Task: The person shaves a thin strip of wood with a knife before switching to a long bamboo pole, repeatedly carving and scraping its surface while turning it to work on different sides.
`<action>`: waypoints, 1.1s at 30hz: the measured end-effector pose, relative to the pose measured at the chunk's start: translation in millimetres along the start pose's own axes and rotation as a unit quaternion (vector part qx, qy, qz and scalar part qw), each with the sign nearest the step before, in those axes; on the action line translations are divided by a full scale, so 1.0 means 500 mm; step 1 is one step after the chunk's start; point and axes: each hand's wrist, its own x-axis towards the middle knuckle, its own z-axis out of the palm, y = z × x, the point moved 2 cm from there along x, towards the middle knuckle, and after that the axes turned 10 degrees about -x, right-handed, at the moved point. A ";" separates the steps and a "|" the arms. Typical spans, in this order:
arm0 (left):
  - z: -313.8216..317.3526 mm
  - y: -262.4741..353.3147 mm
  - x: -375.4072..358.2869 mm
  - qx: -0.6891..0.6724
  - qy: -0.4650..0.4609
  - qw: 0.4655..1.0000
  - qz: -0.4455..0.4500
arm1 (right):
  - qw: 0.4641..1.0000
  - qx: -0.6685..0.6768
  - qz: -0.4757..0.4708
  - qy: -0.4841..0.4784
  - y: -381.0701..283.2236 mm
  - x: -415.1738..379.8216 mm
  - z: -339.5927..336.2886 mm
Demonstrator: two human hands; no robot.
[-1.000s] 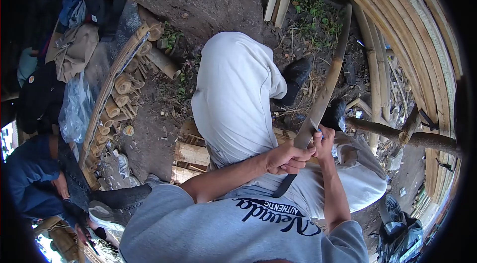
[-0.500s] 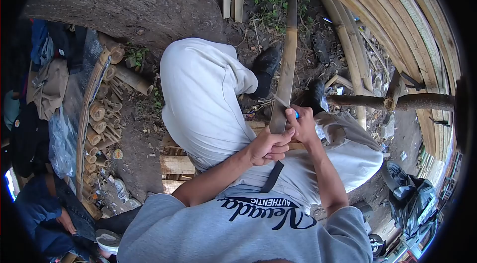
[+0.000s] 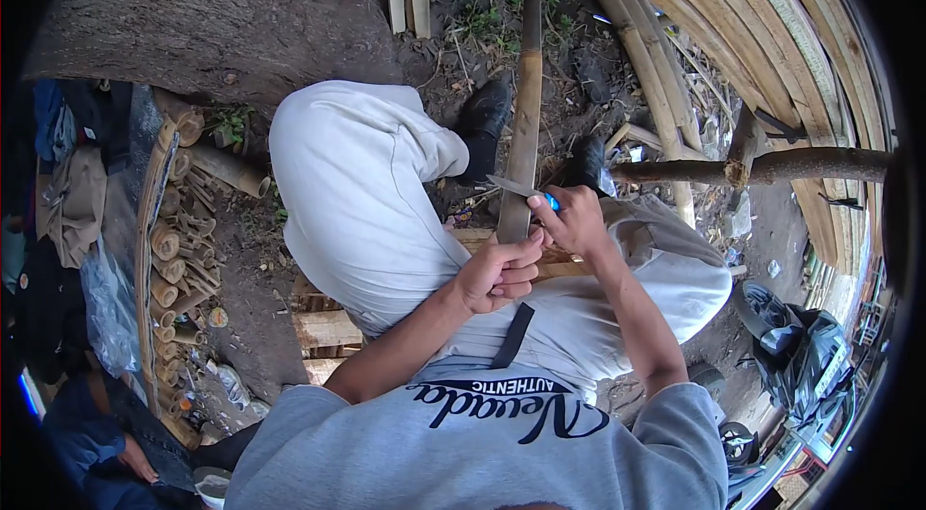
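A long bamboo strip (image 3: 526, 110) runs from my lap away over the ground, between my two dark shoes. My left hand (image 3: 499, 271) is closed round its near end, the fingers curled over it. In my right hand (image 3: 573, 219) is a knife (image 3: 515, 186) with a blue handle; its blade points left and lies across the strip, just beyond my left hand. The thumb of my right hand rests near the handle, close to the strip. The two hands are almost touching.
A thick trunk (image 3: 222, 9) lies at the upper left. Cut bamboo pieces (image 3: 169, 269) are stacked at the left, near a seated person's hand (image 3: 138, 459). Long bamboo strips (image 3: 714, 9) curve across the upper right. A branch (image 3: 810, 167) juts in from the right, above a motorcycle (image 3: 801, 346).
The knife blade now shows more fully and reaches further left across the strip. The whole view has shifted, with most things appearing further left.
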 end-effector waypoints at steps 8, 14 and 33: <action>-0.019 0.011 -0.005 -0.117 -0.065 0.991 0.004 | 0.989 0.076 0.105 -0.068 0.040 0.074 0.000; -0.021 0.017 -0.017 -0.208 -0.130 0.970 0.003 | 0.999 -0.003 0.002 -0.051 -0.020 0.035 -0.020; -0.020 0.046 -0.008 -0.265 -0.179 0.947 0.008 | 0.989 -0.025 -0.133 -0.062 -0.024 0.110 -0.033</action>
